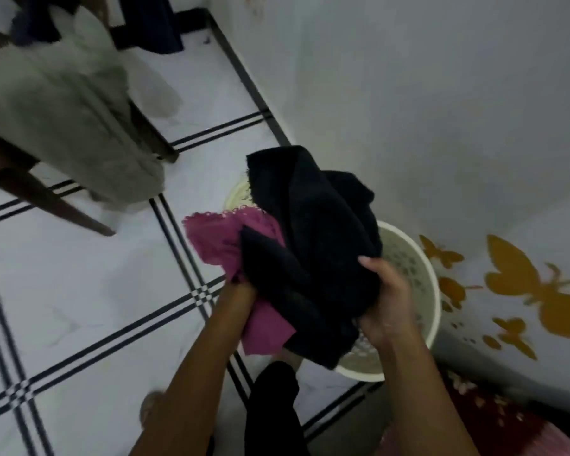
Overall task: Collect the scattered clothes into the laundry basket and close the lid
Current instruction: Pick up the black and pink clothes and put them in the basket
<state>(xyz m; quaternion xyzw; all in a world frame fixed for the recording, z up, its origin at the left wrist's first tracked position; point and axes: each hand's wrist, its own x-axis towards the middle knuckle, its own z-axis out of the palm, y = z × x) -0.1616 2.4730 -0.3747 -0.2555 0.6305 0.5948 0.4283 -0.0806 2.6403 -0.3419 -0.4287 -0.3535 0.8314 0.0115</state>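
Note:
Both my hands hold a bundle of clothes just above the cream perforated laundry basket [425, 284] by the wall. My right hand [384, 297] grips the black garment [313, 245] on its right side. My left hand [241, 294] is mostly buried in the cloth and clutches the magenta lace-edged garment [218, 238] together with the black one. The bundle hides most of the basket's opening. A round cream lid [236, 195] lies on the floor just behind the bundle.
A wooden chair [33, 189] draped with a pale grey-green garment [63, 103] stands at the upper left; dark blue clothes [152, 21] hang behind it. The white wall with gold butterfly stickers [533, 291] is on the right. My feet are below.

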